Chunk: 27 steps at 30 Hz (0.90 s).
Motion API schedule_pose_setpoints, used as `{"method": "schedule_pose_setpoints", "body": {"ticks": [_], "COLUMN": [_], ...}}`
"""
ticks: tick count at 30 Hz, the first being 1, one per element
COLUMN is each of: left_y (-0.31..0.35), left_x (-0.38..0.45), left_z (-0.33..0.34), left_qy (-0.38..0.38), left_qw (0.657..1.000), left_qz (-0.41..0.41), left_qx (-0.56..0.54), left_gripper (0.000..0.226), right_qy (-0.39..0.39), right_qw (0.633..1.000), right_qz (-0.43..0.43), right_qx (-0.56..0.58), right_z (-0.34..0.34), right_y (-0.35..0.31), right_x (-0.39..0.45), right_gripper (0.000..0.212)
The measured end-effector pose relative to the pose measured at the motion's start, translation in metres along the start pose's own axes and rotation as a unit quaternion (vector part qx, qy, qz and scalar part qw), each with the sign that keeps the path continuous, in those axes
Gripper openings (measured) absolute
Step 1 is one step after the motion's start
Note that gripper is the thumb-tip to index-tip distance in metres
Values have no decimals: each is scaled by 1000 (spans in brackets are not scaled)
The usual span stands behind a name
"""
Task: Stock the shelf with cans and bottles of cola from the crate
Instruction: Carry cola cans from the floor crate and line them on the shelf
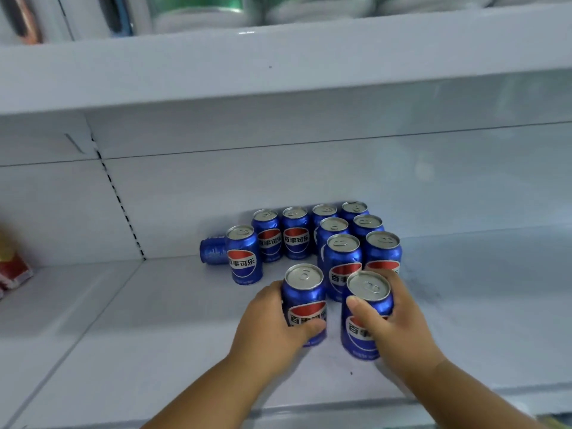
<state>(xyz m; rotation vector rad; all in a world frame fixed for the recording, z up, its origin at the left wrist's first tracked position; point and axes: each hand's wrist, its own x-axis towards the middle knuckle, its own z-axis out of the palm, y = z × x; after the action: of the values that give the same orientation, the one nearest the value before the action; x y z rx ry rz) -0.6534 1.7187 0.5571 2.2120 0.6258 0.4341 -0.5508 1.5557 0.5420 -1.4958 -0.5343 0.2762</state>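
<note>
Cans block the shelf rear (right side free).

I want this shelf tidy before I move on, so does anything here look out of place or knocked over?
Yes. One blue cola can lies on its side at the back left of the group, behind an upright can. The other cans stand upright, including the two that the left hand and right hand grip.

A white shelf is stocked with upright blue cola cans; one toppled can is seen at the back left.
</note>
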Motion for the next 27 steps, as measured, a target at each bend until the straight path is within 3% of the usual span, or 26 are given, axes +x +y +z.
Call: {"method": "schedule_pose_setpoints", "body": {"ticks": [6, 8, 11, 14, 21, 27], "left_y": [-5, -5, -8, -14, -16, -18], "left_x": [34, 42, 48, 50, 69, 91], "left_z": [2, 5, 8, 8, 5, 16], "left_qy": [17, 26, 30, 17, 39, 75], "left_qw": [1000, 999, 999, 1000, 999, 997], "left_qz": [18, 12, 6, 18, 14, 18], "left_qx": [-5, -13, -21, -1, 9, 17], "left_gripper": [56, 59, 61, 66, 52, 66], "right_qy": [-17, 11, 63, 56, 62, 67], "right_qw": [999, 993, 955, 933, 920, 921], "right_qz": [12, 11, -38, -49, -75, -83], "right_qx": [-40, -113, -286, -353, -379, -376], "right_z": [-2, 0, -2, -3, 15, 37], "right_y": [-15, -17, -16, -20, -23, -17], "right_x": [-6, -10, -13, -15, -10, 6], "right_gripper": [56, 55, 56, 62, 68, 73]}}
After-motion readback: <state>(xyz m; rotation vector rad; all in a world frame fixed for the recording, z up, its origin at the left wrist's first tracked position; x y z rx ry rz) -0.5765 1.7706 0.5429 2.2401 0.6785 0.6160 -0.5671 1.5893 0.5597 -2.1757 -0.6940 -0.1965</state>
